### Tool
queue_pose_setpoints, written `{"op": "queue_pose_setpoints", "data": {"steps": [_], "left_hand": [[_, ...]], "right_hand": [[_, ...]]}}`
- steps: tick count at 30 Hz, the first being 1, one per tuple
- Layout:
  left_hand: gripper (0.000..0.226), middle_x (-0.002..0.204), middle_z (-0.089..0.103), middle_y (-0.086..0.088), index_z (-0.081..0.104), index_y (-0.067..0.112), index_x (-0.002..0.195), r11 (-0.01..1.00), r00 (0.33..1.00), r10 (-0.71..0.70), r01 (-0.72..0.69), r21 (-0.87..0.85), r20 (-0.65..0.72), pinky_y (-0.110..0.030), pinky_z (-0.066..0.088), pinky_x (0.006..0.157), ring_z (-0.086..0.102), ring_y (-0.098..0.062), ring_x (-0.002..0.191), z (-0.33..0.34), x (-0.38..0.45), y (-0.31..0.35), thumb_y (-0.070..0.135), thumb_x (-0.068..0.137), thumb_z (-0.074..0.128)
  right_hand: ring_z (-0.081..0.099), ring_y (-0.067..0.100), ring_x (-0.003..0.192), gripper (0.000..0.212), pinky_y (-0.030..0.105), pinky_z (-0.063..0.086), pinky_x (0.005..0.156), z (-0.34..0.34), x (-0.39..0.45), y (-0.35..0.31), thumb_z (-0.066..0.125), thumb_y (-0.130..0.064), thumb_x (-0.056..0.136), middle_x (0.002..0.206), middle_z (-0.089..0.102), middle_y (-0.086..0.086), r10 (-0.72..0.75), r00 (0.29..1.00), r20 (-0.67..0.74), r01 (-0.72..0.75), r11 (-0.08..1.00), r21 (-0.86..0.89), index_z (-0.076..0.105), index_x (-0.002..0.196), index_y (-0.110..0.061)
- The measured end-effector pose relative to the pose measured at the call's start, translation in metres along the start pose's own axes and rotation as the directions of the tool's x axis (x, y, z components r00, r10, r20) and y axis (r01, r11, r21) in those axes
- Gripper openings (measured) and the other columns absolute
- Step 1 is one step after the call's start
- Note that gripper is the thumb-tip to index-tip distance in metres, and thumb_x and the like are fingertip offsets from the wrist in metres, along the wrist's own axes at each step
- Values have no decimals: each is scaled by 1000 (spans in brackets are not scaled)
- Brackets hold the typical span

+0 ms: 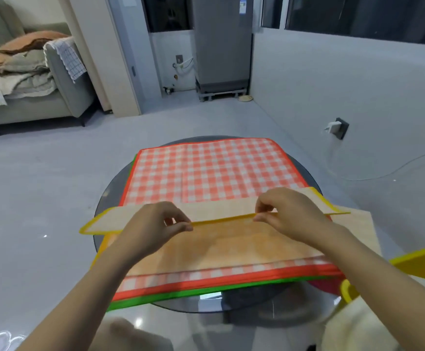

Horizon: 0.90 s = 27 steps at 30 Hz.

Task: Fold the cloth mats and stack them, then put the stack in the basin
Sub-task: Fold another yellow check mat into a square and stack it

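1. Three cloth mats lie stacked on a round dark glass table (110,198): a yellow-edged mat (231,245) on top, a red checked mat (206,171) under it, and a green-edged mat (181,295) at the bottom, showing only as a strip along the near edge.
2. The yellow-edged mat is partly folded; its yellow-trimmed edge is lifted across the middle of the stack, running from 9 o'clock to 3 o'clock.
3. The left hand (155,221) pinches that raised edge between thumb and curled fingers, toward 9 o'clock.
4. The right hand (282,211) pinches the same edge in the same way, toward 3 o'clock.
5. The yellow basin (408,264) sits at 4 o'clock from the stack, just beside the table, partly cut off by the frame.
6. Farther out, a grey sofa (62,84) with bedding stands at 10 o'clock, and a grey refrigerator (221,41) at 12 o'clock.
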State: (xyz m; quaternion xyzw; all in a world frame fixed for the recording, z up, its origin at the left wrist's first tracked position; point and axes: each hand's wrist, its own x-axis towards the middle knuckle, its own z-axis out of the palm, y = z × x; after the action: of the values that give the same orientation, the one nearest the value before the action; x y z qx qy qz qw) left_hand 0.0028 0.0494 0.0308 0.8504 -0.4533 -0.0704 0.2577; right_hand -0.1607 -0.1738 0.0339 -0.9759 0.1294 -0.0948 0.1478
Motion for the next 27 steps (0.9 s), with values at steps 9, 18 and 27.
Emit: {"op": "queue_pose_setpoints", "data": {"steps": [9,18,27], "left_hand": [[8,80,59,16,74,30,87,997,989,-54,47,55,138,-16,43,67,55,-4,76,45,-23,-14,31,83,68],[5,82,58,13,73,32,83,998,980,-68,64,28,185,-20,46,68,55,-5,77,48,-26,-18,32,79,71],[28,104,57,12,68,33,102,994,995,43,-51,98,85,-32,45,90,50,-7,100,71,5,-15,49,86,50]], "right_hand": [[49,8,91,15,20,40,77,47,-29,16,58,-40,88,87,51,-15,23,995,101,-23,1000,2,61,89,-26],[45,4,95,11,19,40,82,58,-42,19,61,-43,85,91,51,-19,33,991,127,-44,996,83,57,81,-33],[44,1,93,12,14,34,79,71,-42,23,67,-37,81,87,49,-22,106,993,43,-114,959,258,58,74,-34]]}}
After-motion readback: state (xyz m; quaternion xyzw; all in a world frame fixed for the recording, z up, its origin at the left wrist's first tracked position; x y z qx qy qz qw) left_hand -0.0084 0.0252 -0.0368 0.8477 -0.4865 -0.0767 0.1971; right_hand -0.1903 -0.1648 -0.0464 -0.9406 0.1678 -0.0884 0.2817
